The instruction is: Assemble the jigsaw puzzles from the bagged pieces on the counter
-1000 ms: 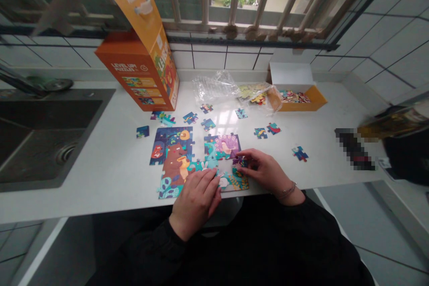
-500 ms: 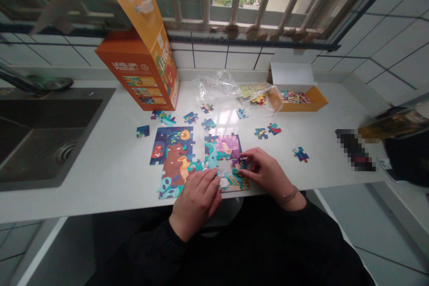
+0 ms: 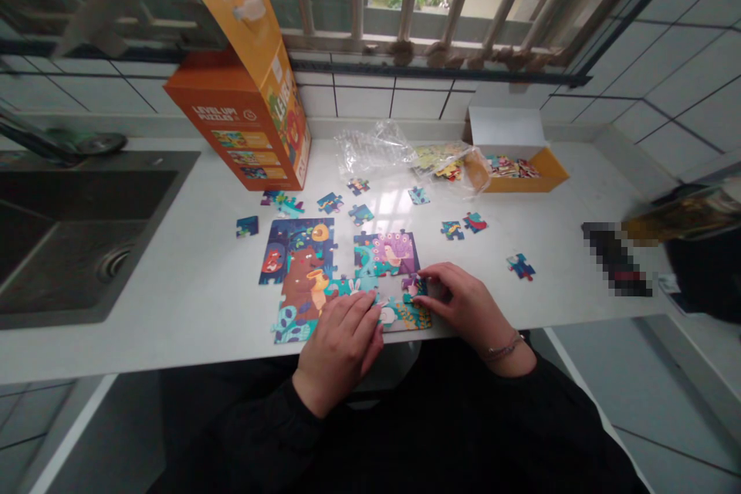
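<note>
A partly joined jigsaw puzzle [image 3: 301, 266] with a bear lies near the counter's front edge. My left hand [image 3: 343, 343] rests flat on its lower middle, fingers stretched out and covering part of the picture. Between thumb and fingertips, my right hand [image 3: 463, 301] pinches a purple and teal puzzle piece [image 3: 411, 288] at the puzzle's right side. That piece lies just below the joined section with a purple peacock [image 3: 397, 251]; whether it is locked in, I cannot tell. A pale gap shows to its left.
Several loose pieces, among them a blue one [image 3: 361, 214] and a red-and-blue one [image 3: 521, 266], lie around the puzzle. Behind stand an orange puzzle box [image 3: 231, 123], clear plastic bags [image 3: 376, 150] and a yellow open box [image 3: 549, 170]. A sink [image 3: 86, 247] is at left.
My right hand has shifted slightly down with the pinched piece, which now lies lower, showing more of the peacock section above it. My left hand has stayed in place.
</note>
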`<move>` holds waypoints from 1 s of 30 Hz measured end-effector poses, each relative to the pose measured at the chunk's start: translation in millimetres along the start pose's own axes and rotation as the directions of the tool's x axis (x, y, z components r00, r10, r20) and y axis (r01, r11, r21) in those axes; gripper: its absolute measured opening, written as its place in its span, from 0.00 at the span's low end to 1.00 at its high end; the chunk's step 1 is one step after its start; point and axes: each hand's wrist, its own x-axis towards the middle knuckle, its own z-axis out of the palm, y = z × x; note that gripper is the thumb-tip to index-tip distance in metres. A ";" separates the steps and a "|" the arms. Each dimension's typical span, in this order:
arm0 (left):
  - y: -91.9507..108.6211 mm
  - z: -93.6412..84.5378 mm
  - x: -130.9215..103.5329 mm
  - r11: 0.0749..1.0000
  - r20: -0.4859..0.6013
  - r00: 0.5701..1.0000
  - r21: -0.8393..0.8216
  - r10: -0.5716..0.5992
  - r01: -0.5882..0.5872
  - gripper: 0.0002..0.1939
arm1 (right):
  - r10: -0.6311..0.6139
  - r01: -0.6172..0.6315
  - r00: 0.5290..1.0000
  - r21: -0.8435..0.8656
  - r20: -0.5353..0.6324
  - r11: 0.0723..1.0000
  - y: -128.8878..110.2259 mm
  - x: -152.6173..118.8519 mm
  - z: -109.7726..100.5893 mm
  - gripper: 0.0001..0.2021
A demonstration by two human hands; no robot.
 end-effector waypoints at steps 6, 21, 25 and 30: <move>0.6 0.5 0.3 1.000 -0.002 1.000 -0.003 0.000 0.000 0.16 | 0.015 -0.016 0.999 0.020 0.045 1.000 0.0 -5.6 -3.0 0.20; -1.1 0.8 -2.2 1.000 0.001 1.000 0.004 0.015 -0.015 0.16 | 0.323 -0.338 0.938 -0.122 -0.128 0.933 42.6 -26.7 -44.0 0.15; -1.3 1.6 -2.6 1.000 0.001 1.000 0.000 0.006 -0.006 0.17 | 0.392 -0.425 0.902 -0.214 -0.180 0.879 60.3 -33.6 -56.3 0.16; -0.8 1.8 -1.9 1.000 -0.005 1.000 0.002 0.004 -0.004 0.17 | 0.322 -0.362 0.929 -0.264 -0.182 0.894 53.1 -25.2 -52.1 0.14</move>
